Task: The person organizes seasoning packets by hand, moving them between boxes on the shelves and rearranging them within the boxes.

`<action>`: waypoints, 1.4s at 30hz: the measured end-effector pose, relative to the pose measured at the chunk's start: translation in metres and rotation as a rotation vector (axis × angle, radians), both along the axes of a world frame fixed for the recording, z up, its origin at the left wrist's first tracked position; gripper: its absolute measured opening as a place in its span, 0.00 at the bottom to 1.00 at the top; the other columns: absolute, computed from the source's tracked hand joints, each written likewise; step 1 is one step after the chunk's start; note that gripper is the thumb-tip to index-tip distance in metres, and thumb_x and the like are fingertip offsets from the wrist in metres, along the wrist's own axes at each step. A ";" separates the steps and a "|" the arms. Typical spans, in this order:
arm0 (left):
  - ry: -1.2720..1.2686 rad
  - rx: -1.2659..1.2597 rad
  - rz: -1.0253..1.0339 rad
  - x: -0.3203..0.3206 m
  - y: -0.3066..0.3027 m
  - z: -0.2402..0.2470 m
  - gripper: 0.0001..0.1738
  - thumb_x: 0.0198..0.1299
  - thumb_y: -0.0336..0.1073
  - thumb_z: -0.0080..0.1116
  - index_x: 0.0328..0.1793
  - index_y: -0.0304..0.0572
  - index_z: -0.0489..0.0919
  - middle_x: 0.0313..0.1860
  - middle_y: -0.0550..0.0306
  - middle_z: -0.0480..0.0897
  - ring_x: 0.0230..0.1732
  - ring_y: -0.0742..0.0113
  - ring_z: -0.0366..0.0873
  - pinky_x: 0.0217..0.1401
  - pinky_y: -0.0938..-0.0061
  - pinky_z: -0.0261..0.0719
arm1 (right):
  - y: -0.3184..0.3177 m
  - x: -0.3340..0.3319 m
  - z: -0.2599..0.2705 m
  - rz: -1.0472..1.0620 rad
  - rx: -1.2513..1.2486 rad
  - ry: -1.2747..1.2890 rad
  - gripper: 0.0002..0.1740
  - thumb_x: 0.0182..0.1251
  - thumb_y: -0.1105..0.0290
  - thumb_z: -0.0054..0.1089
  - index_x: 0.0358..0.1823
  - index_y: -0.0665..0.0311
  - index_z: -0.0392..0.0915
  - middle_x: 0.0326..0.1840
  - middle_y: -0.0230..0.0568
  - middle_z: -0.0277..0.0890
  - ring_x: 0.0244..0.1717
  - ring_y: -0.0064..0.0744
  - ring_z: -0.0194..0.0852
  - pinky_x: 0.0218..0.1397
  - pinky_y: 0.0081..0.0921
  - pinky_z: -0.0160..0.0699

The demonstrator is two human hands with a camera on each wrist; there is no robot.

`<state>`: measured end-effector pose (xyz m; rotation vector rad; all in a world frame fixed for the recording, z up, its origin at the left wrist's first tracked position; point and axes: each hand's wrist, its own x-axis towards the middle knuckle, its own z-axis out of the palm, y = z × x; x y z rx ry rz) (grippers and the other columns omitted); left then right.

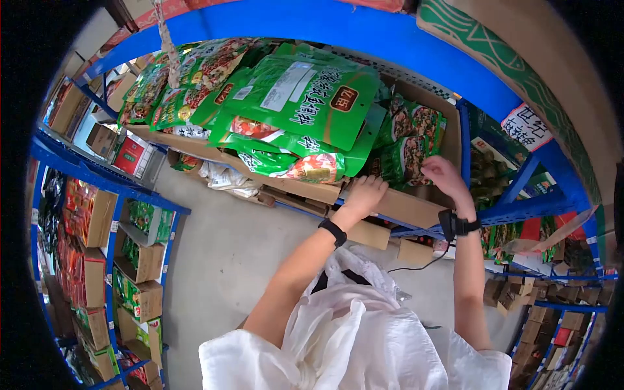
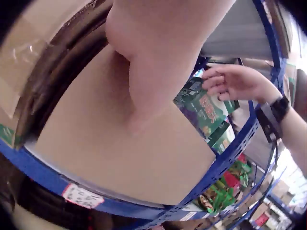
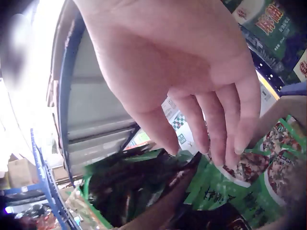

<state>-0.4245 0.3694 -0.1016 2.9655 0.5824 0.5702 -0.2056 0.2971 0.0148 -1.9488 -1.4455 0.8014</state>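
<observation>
In the head view, the left hand (image 1: 365, 195) grips the front rim of a cardboard box (image 1: 406, 209), its fingers over the top edge. The left wrist view shows its thumb against the box's outer face (image 2: 144, 163). The right hand (image 1: 446, 177) is above small green packets (image 1: 409, 153) at the box's right end. Its fingers (image 3: 218, 139) hang loosely bent over a green packet (image 3: 211, 184), holding nothing visible. Large green pouches (image 1: 312, 97) lie piled left of the packets.
Blue shelf beams (image 1: 260, 23) run above the box, with a blue upright (image 1: 464, 143) at its right. Stocked shelves (image 1: 97, 260) stand at the left across a grey floor (image 1: 214, 260). A cable (image 1: 422, 265) hangs from the right wrist's device.
</observation>
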 end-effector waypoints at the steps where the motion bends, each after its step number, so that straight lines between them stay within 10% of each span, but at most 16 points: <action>1: 0.023 -0.029 0.014 0.002 0.001 0.001 0.23 0.39 0.37 0.62 0.46 0.42 0.74 0.43 0.56 0.76 0.50 0.59 0.71 0.53 0.67 0.66 | 0.012 -0.001 0.002 0.004 0.012 -0.135 0.15 0.59 0.67 0.59 0.44 0.68 0.72 0.34 0.42 0.77 0.36 0.32 0.76 0.40 0.28 0.75; 10: 0.114 -0.155 0.107 0.017 0.005 -0.002 0.10 0.48 0.36 0.50 0.37 0.45 0.76 0.39 0.56 0.78 0.45 0.58 0.74 0.49 0.63 0.68 | 0.136 0.067 -0.101 0.281 -0.459 -0.704 0.28 0.51 0.70 0.62 0.56 0.66 0.67 0.47 0.56 0.73 0.48 0.51 0.73 0.48 0.39 0.72; 17: 0.188 -0.240 0.100 0.013 0.004 0.010 0.20 0.42 0.43 0.59 0.43 0.45 0.77 0.41 0.53 0.78 0.49 0.56 0.73 0.55 0.62 0.65 | 0.135 0.073 -0.132 0.251 -0.202 -0.750 0.30 0.51 0.74 0.62 0.58 0.66 0.65 0.51 0.56 0.71 0.52 0.53 0.68 0.54 0.44 0.69; 21: 0.016 -0.469 0.100 0.012 0.005 0.012 0.30 0.39 0.51 0.61 0.49 0.44 0.76 0.47 0.52 0.78 0.54 0.55 0.71 0.61 0.61 0.61 | 0.137 0.091 -0.158 0.365 -0.070 -0.948 0.29 0.58 0.82 0.49 0.63 0.66 0.61 0.43 0.58 0.70 0.32 0.47 0.71 0.52 0.47 0.75; 25: 0.062 -0.474 0.121 0.013 0.006 0.019 0.31 0.41 0.55 0.56 0.49 0.43 0.77 0.49 0.52 0.78 0.55 0.56 0.71 0.61 0.61 0.60 | 0.131 0.085 -0.164 0.182 -0.202 -0.871 0.24 0.50 0.72 0.65 0.50 0.67 0.70 0.52 0.52 0.70 0.53 0.51 0.67 0.56 0.42 0.68; 32: 0.086 -0.436 0.140 0.013 0.003 0.024 0.29 0.41 0.58 0.54 0.43 0.43 0.81 0.41 0.51 0.80 0.49 0.55 0.74 0.58 0.61 0.62 | 0.130 0.116 -0.206 0.289 -0.151 -0.632 0.09 0.52 0.74 0.61 0.32 0.67 0.72 0.35 0.55 0.73 0.41 0.53 0.72 0.44 0.44 0.69; 36: 0.084 -0.408 0.142 0.012 0.002 0.022 0.29 0.40 0.58 0.54 0.41 0.44 0.81 0.38 0.50 0.81 0.47 0.55 0.75 0.56 0.61 0.63 | 0.117 0.064 -0.130 0.253 0.051 -0.589 0.05 0.54 0.75 0.58 0.27 0.67 0.70 0.32 0.55 0.71 0.39 0.55 0.71 0.40 0.46 0.67; 42: 0.037 -0.355 0.125 0.013 0.004 0.012 0.27 0.39 0.55 0.55 0.40 0.44 0.81 0.34 0.50 0.81 0.44 0.54 0.75 0.53 0.61 0.64 | 0.124 0.016 -0.083 0.415 0.343 -0.673 0.32 0.57 0.77 0.52 0.64 0.68 0.54 0.30 0.59 0.72 0.32 0.53 0.73 0.34 0.42 0.73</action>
